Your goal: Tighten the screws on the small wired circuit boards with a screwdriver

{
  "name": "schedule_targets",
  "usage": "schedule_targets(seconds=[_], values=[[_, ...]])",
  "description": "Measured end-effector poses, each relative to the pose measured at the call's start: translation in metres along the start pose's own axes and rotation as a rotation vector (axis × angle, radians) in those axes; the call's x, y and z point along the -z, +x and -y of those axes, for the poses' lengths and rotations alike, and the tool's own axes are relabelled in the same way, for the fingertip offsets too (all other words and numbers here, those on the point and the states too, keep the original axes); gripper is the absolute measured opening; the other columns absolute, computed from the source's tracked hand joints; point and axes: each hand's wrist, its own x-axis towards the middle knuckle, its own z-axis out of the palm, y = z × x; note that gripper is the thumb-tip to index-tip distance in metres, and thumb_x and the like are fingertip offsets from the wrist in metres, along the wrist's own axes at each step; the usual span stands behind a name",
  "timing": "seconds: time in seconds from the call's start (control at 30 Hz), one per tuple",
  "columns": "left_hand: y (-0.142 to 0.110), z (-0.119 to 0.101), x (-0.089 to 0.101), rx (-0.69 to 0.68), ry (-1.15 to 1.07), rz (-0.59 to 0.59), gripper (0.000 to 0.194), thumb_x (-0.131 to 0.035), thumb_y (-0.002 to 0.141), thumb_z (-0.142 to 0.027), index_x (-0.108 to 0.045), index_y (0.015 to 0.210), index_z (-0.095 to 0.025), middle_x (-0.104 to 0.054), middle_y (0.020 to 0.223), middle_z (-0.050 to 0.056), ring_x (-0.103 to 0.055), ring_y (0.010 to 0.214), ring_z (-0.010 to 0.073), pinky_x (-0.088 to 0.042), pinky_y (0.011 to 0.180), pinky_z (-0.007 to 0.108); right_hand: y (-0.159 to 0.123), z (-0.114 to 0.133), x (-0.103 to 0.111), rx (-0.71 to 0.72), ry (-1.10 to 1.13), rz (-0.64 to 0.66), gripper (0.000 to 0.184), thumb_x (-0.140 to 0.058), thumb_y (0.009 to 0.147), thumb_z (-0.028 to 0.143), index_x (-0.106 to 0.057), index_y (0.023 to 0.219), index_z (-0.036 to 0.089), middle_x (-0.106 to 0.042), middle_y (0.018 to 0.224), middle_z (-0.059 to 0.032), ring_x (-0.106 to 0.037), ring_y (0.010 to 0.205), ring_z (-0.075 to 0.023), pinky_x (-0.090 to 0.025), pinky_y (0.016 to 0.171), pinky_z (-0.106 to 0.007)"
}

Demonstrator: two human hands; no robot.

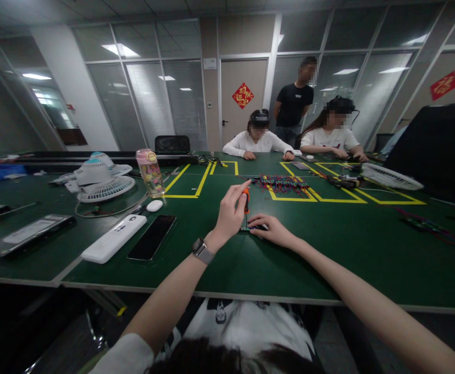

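Note:
My left hand (230, 209) is closed around the orange and black handle of a screwdriver (246, 200), which stands upright with its shaft pointing down. Under its tip lies a small green circuit board (244, 229) on the table. My right hand (271, 230) rests low beside the board, its fingertips closed at the board's right edge and holding it against the tabletop. Part of the board is hidden under those fingers. Behind my hands is a pile of small circuit boards with red and blue wires (282, 184).
On the green table (196, 275), a black phone (152, 238), a white power bank (114, 239) and a white earbud case (154, 206) lie left. Beyond stand a drink bottle (150, 174) and white fan parts (104, 182). More wired boards (426, 223) lie right. Several people are across the table.

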Motion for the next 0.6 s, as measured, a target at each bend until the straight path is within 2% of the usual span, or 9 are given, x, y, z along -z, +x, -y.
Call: schedule_targets(seconds=[0.1,0.27,0.33,0.5,0.6], values=[[-0.0002,0.0003,-0.0005,-0.017,-0.017,0.011,0.032,-0.041,0.094,-0.018,-0.054,0.124,-0.020,-0.062,0.105,0.006,-0.058,0.095,0.0142,-0.045,0.086,0.028,0.0000,0.0000,0.0000,0.004,-0.001,0.000,0.018,-0.063,0.082,0.030,-0.075,0.094,0.022,-0.066,0.105,-0.0085,-0.062,0.096,-0.0217,-0.046,0.092,-0.037],[0.0008,-0.0008,-0.0006,-0.012,0.096,-0.111,0.017,-0.061,0.084,-0.021,-0.066,0.101,-0.020,-0.058,0.084,0.001,-0.055,0.075,0.0118,-0.046,0.073,0.024,-0.0004,0.0010,0.0005,0.001,-0.002,0.002,0.018,-0.063,0.082,0.030,-0.075,0.093,0.022,-0.066,0.105,-0.0085,-0.063,0.096,-0.0220,-0.046,0.091,-0.037],[0.0010,-0.0004,-0.0007,-0.003,0.109,-0.124,0.015,-0.063,0.083,-0.022,-0.067,0.098,-0.020,-0.057,0.083,0.001,-0.053,0.073,0.0114,-0.045,0.070,0.023,-0.0005,0.0009,0.0006,-0.005,-0.003,0.002,0.018,-0.063,0.082,0.030,-0.075,0.093,0.022,-0.066,0.105,-0.0084,-0.062,0.097,-0.0220,-0.046,0.091,-0.037],[0.0002,0.0013,-0.0011,0.001,0.038,-0.034,0.029,-0.046,0.093,-0.018,-0.058,0.118,-0.021,-0.060,0.101,0.005,-0.058,0.091,0.0137,-0.046,0.084,0.027,-0.0001,0.0012,0.0008,-0.005,-0.009,0.004,0.018,-0.064,0.082,0.030,-0.075,0.094,0.022,-0.066,0.106,-0.0084,-0.062,0.097,-0.0219,-0.046,0.092,-0.037],[0.0001,0.0003,-0.0015,-0.019,-0.003,-0.018,0.032,-0.046,0.092,-0.016,-0.055,0.122,-0.021,-0.061,0.104,0.006,-0.059,0.091,0.0133,-0.046,0.085,0.027,0.0001,0.0025,0.0011,-0.002,-0.008,0.006,0.018,-0.063,0.082,0.030,-0.075,0.094,0.022,-0.066,0.105,-0.0085,-0.062,0.096,-0.0219,-0.046,0.091,-0.037]])
